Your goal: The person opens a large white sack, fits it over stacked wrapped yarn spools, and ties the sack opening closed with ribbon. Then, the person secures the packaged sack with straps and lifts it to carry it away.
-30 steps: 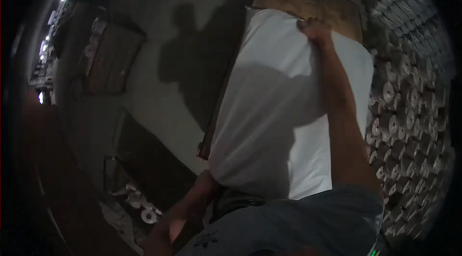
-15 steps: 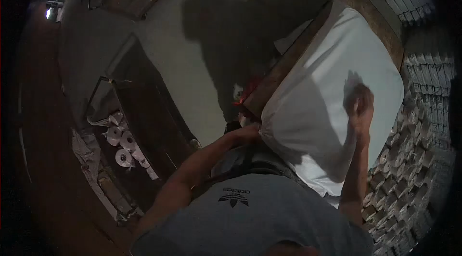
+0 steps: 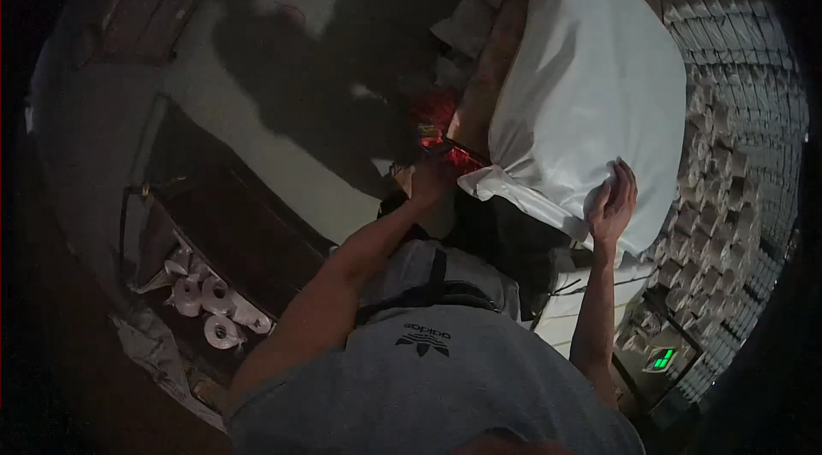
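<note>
A large, full white sack (image 3: 599,87) leans over a brown board or box edge (image 3: 492,70). My right hand (image 3: 614,202) lies on the sack's near side, fingers stretched out and holding nothing. The sack's gathered corner (image 3: 484,184) sticks out loose towards my left hand (image 3: 432,179). That hand reaches down beside a red, stringy-looking bundle (image 3: 438,108) at the board's near end. Its fingers are dark and partly hidden, so whether they grip the bundle does not show.
To the left stands a dark cart or bin (image 3: 231,215), with several white rolls (image 3: 216,294) beside it. Stacked wrapped packs (image 3: 728,35) and rolls (image 3: 706,207) line the right side. A lit green display (image 3: 663,359) sits low at the right.
My left hand has let go of the sack's corner and moved forward to the red bundle. My right hand is now lower on the sack. The camera view has shifted.
</note>
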Demonstrator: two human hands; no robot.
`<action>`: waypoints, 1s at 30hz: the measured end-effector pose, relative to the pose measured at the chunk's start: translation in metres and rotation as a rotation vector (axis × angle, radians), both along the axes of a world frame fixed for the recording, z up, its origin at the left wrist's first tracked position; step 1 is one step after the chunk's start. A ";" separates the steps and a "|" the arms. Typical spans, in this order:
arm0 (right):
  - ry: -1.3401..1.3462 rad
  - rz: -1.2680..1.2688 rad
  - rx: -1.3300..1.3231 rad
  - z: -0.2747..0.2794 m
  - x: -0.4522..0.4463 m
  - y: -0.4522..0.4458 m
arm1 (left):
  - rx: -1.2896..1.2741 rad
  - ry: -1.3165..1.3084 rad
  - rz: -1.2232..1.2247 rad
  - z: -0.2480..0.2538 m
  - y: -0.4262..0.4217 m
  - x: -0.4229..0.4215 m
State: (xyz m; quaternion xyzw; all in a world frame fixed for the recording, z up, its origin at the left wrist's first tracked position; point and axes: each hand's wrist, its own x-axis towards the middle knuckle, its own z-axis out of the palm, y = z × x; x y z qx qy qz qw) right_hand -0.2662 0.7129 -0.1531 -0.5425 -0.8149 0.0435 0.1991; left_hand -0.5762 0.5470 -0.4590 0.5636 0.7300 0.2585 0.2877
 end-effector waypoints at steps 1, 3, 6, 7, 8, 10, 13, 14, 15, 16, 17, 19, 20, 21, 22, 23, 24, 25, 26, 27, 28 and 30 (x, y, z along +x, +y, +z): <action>0.004 0.013 0.038 -0.001 -0.001 -0.001 | -0.225 -0.126 0.029 0.015 0.008 -0.005; 0.017 0.002 0.051 0.001 -0.005 -0.003 | -0.437 -0.243 0.056 0.021 0.008 -0.009; 0.043 -0.021 0.057 0.001 -0.004 -0.003 | -0.358 -0.077 -0.047 0.015 -0.012 -0.026; 0.036 -0.038 0.048 0.000 -0.002 -0.005 | -0.332 0.022 -0.141 0.029 -0.019 -0.035; 0.048 -0.036 0.057 -0.001 0.000 -0.005 | -0.305 0.123 -0.230 0.042 -0.025 -0.041; 0.052 -0.019 0.097 -0.005 0.003 -0.003 | -0.152 0.217 -0.110 0.068 -0.036 -0.048; 0.098 -0.086 0.127 -0.010 -0.004 -0.009 | -0.036 0.097 -0.035 0.120 -0.033 -0.063; 0.300 -0.050 0.044 -0.003 -0.026 -0.015 | -0.074 -0.120 -0.069 0.144 -0.031 -0.068; 0.500 -0.013 -0.042 0.010 -0.059 -0.026 | -0.071 -0.111 -0.066 0.173 -0.027 -0.071; 0.606 0.086 -0.250 0.028 -0.091 -0.038 | -0.138 -0.244 -0.149 0.206 -0.022 -0.073; 0.706 0.185 -0.456 0.040 -0.123 -0.051 | -0.205 -0.376 -0.235 0.239 -0.018 -0.075; 0.718 0.511 -0.548 0.035 -0.180 -0.068 | -0.121 -0.535 -0.278 0.297 -0.013 -0.084; 0.548 0.646 -0.758 0.040 -0.192 -0.064 | -0.043 -0.704 -0.315 0.327 -0.015 -0.091; 0.367 0.770 -0.962 0.049 -0.197 -0.059 | 0.038 -0.716 -0.231 0.367 -0.017 -0.104; 0.369 0.762 -0.951 0.061 -0.193 -0.061 | 0.122 -0.727 -0.151 0.397 -0.022 -0.124; 0.470 0.709 -0.898 0.076 -0.186 -0.065 | 0.159 -0.781 0.099 0.405 -0.034 -0.150; 0.563 0.657 -0.852 0.094 -0.176 -0.069 | 0.291 -0.758 0.293 0.402 -0.043 -0.184; 0.554 0.570 -0.862 0.127 -0.159 -0.070 | 0.422 -0.715 0.483 0.400 -0.052 -0.218; 0.513 0.580 -0.818 0.141 -0.135 -0.069 | 0.366 -0.516 0.508 0.406 -0.060 -0.252; 0.477 0.586 -0.771 0.149 -0.110 -0.068 | 0.310 -0.315 0.524 0.413 -0.064 -0.279; 0.452 0.518 -0.817 0.149 -0.086 -0.072 | 0.313 -0.320 0.514 0.407 -0.066 -0.293; 0.431 0.437 -0.859 0.134 -0.045 -0.080 | 0.278 0.180 0.486 0.375 -0.072 -0.315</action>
